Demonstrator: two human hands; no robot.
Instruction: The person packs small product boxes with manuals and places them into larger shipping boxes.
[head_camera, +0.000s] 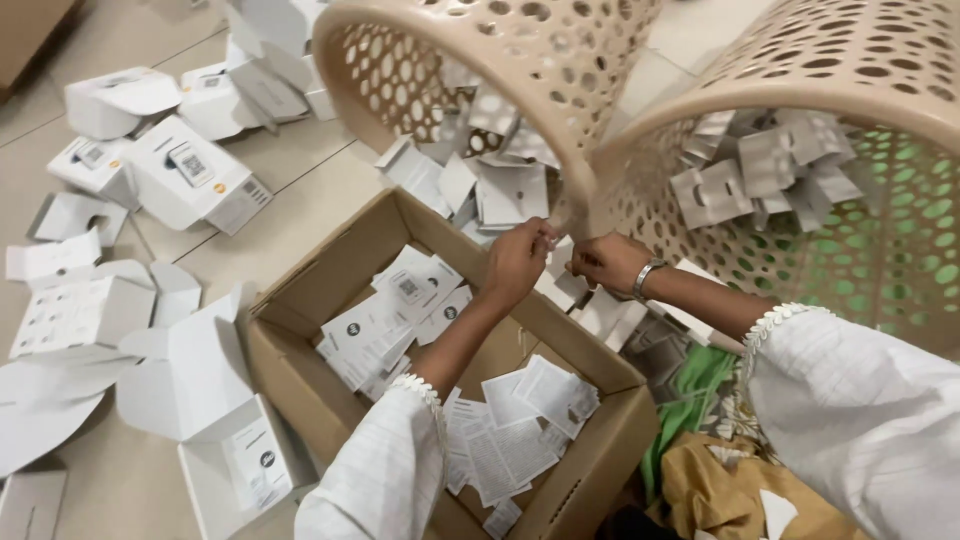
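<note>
Pinching white card (553, 240) between left hand (515, 262), right hand (610, 262) grips.

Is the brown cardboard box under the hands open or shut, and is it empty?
Open, not empty: the cardboard box has its flaps up, and white paper leaflets lie loose inside.

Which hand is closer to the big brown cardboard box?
Left. The left hand hovers right above the cardboard box's far edge; the right hand is beyond it, by the baskets.
</note>
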